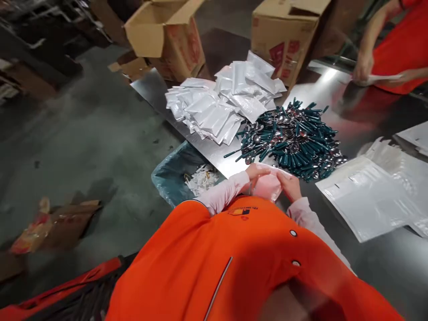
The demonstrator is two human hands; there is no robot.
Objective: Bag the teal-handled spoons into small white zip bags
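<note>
A white plastic bag (268, 183) is stretched between my two hands at the table's near edge, close to my chest. My left hand (257, 173) grips its upper left edge, and the fingers of my right hand (290, 184) are closed on its right side. What the bag contains, if anything, I cannot make out. Just beyond my hands lies a heap of spoons (294, 138) with dark teal handles and shiny metal bowls. Left of that heap, a pile of flat white packets (214, 107) covers the far table corner.
Stacked plastic bags (371, 196) lie to the right on the metal table (351, 120). A lined bin (167, 178) with white scraps stands below the left edge. Two cardboard boxes, one open (180, 44) and another (284, 40), stand behind. A co-worker's hands (364, 67) hold something white.
</note>
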